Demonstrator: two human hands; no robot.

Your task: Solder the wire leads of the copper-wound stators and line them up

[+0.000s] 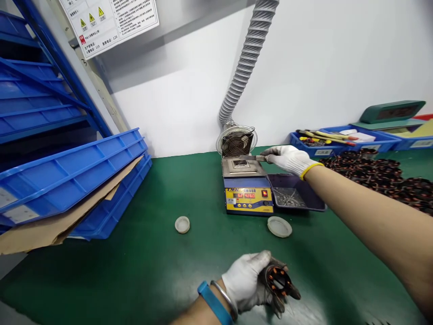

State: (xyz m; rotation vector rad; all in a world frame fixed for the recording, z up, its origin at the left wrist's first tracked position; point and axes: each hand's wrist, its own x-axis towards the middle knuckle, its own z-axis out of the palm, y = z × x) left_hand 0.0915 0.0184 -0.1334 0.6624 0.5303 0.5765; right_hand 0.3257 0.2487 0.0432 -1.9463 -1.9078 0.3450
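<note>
Item one: my left hand (244, 280), gloved, clamped on a wound stator (279, 283) low over the green worktop (152, 253). Item two: my right hand (287, 158), gloved, pinching a metal blade (252, 158) above the solder pot (244, 180); black tray (294, 194) just beside.

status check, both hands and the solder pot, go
Left hand grips a coil stator low over the mat. Right hand holds a metal blade across the solder pot. Two lids lie in front, clear.

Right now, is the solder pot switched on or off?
On. The solder pot shows lit red digits on its front display and a lit red switch beside them. The right hand holds a metal tool over it.
</note>
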